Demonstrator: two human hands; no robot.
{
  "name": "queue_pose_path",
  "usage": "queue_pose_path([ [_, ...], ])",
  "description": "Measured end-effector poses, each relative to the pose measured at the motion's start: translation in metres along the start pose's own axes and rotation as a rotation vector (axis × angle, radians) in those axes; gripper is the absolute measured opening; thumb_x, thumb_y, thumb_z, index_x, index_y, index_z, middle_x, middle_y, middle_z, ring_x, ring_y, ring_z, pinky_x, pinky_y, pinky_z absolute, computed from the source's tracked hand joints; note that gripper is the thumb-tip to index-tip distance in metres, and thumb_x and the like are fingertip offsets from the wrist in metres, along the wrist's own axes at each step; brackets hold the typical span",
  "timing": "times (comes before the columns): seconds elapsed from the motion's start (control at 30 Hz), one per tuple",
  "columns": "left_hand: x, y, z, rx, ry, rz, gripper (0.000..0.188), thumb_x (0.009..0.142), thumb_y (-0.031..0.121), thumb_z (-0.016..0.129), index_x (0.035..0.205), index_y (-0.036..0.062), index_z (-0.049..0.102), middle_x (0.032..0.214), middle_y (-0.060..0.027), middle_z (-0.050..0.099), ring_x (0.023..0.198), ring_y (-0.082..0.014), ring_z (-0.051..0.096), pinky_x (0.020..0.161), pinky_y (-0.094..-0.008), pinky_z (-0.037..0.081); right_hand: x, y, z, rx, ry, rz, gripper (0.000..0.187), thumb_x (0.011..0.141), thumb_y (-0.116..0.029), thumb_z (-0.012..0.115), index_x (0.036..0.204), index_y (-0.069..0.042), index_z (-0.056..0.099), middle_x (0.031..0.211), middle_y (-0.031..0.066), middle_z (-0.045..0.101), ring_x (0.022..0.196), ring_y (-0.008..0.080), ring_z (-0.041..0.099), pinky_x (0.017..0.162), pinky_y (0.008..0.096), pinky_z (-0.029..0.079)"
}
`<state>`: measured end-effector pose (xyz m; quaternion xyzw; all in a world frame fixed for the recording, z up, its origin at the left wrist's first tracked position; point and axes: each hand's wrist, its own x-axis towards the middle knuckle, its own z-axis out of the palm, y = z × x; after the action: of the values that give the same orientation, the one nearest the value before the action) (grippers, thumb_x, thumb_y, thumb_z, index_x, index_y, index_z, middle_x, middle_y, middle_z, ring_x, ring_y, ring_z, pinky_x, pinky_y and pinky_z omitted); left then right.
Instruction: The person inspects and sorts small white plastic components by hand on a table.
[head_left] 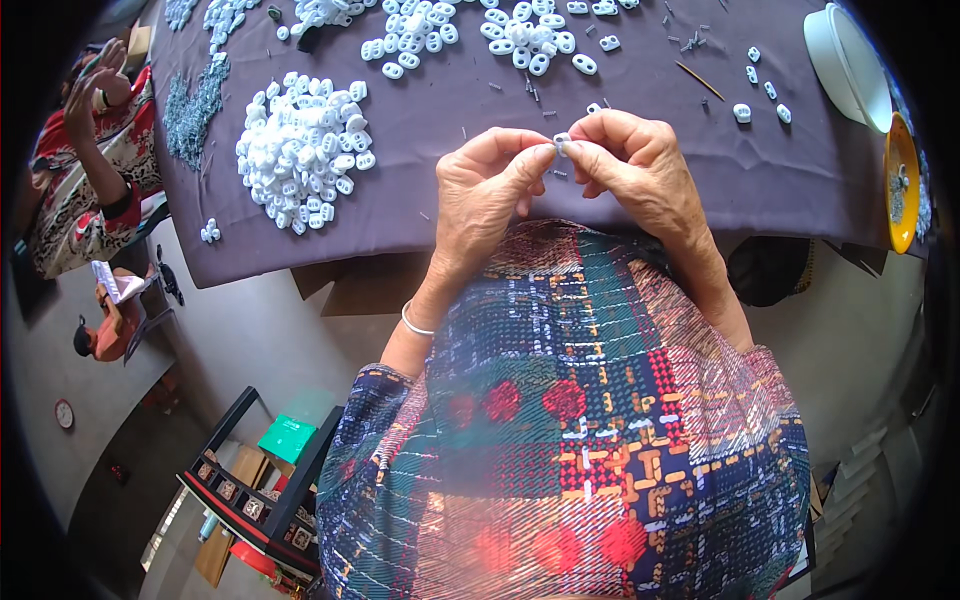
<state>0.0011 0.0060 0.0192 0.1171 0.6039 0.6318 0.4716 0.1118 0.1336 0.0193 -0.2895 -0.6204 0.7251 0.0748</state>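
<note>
Both my hands meet over the near part of the table, pinching one small whitish plastic piece between thumbs and fingertips. My left hand grips its left side, and my right hand its right. The piece resembles the two-holed oval cord locks lying around, though my fingertips cover most of it. To the left of my hands rises a big heap of white cord locks. Beyond my hands sits a looser cluster of them. Several tiny grey spring-like bits are strewn nearby.
A dark cloth covers the table. At left lies a heap of small greyish translucent parts. On the right stand a white tub and a yellow dish; a thin brown stick lies nearer. Another person is at far left.
</note>
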Motion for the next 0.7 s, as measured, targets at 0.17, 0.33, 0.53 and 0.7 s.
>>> queue_pose_path([
  [0.17,0.001,-0.008,0.003,0.188,0.087,0.159,0.014,0.081,0.012,0.066,0.089,0.0007,0.064,0.071,-0.0008,0.059,0.059,-0.0037,0.053,0.047,-0.0149,0.040,-0.001,0.001,0.006,0.027,0.049,0.018,0.013,0.085,-0.012,0.060,0.087,0.001,0.061,0.067,0.0013,0.058,0.058,0.0061,0.054,0.053,0.0193,0.046],
  [0.33,0.002,-0.011,0.009,0.168,0.144,0.150,0.014,0.081,0.012,0.066,0.089,0.0003,0.064,0.071,-0.0005,0.059,0.059,-0.0036,0.053,0.046,-0.0149,0.039,0.001,0.004,0.009,0.047,0.085,0.022,0.012,0.086,-0.011,0.059,0.086,0.001,0.060,0.066,0.0015,0.058,0.057,0.0062,0.054,0.052,0.0194,0.046],
  [0.53,0.008,-0.011,0.002,-0.063,0.098,-0.025,0.017,0.084,0.015,0.062,0.094,0.0004,0.063,0.078,-0.0025,0.060,0.059,-0.0042,0.053,0.044,-0.0149,0.038,0.005,0.007,0.002,0.136,0.081,0.037,0.015,0.083,-0.012,0.061,0.087,0.003,0.062,0.072,0.0038,0.062,0.061,0.0075,0.058,0.050,0.0211,0.050],
  [0.7,0.004,-0.003,-0.007,-0.225,0.075,-0.128,0.019,0.087,0.009,0.057,0.101,-0.0024,0.060,0.087,-0.0056,0.061,0.066,-0.0072,0.057,0.049,-0.0164,0.042,0.007,0.004,0.001,0.124,0.106,0.060,0.012,0.084,-0.010,0.061,0.087,0.001,0.060,0.067,0.0016,0.058,0.057,0.0065,0.055,0.050,0.0200,0.047],
])
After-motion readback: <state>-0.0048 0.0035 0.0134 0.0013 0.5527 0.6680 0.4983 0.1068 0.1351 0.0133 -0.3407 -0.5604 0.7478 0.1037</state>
